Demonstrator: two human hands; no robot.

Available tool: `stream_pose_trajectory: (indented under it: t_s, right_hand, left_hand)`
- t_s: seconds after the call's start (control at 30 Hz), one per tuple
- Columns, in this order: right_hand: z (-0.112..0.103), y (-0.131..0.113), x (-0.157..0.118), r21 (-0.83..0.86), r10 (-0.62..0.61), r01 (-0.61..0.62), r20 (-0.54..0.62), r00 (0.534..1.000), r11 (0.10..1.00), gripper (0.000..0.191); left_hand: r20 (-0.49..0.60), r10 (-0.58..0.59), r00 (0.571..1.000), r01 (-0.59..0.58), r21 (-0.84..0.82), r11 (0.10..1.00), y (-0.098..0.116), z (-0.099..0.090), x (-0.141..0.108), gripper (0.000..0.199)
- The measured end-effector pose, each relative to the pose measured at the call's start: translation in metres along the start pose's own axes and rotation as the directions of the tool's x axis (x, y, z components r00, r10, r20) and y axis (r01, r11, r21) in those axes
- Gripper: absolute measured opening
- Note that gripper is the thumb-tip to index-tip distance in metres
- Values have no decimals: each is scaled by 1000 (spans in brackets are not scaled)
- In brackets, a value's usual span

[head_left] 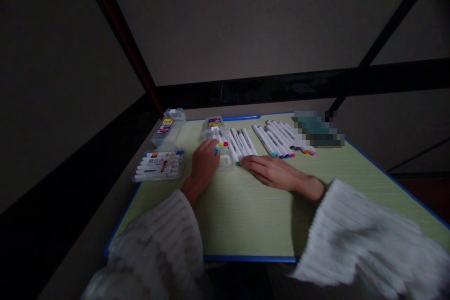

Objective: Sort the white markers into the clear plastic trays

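Note:
My left hand (205,163) is curled at the left side of a small clear plastic case (225,165), its fingers closed around a white marker with a blue end (217,150). Inside the case lie markers with yellow and red ends (223,144). Just right of it, several white markers (242,143) lie side by side on the table. My right hand (272,171) rests low with its fingers stretched out, the fingertips at the near ends of these markers, close to a green end (238,163).
Another row of white markers (277,139) with coloured ends lies further right, beside a partly pixelated flat green object (318,130). At the left are a clear lidded box (168,127) and a filled marker case (160,165). Blue edging borders the pale green table (246,225).

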State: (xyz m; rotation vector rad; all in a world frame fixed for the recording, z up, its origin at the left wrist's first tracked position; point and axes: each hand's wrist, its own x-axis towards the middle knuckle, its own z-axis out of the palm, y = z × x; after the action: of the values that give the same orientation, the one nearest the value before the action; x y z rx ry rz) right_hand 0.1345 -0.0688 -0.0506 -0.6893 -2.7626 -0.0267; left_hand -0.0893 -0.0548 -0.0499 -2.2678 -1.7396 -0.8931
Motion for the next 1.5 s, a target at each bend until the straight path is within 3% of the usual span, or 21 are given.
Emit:
stream_pose_trajectory:
  t_s: [0.33,0.63,1.07,1.5]
  right_hand:
    - [1,0,0,3,-2,2,-6,1000,1000,36]
    - [1,1,0,9,-7,8,-13,1000,1000,36]
    - [1,1,0,6,-6,6,-1,1000,1000,37]
    - [2,2,0,32,-6,6,-1,1000,999,36]
  left_hand:
    - [27,-52,998,52,-22,998,2,1,0,37]
    - [26,-19,999,22,-130,991,0,3,1,52]
    - [-27,-6,1000,1,-178,984,2,1,2,51]
    - [-26,-91,995,83,-219,972,-1,6,1,49]
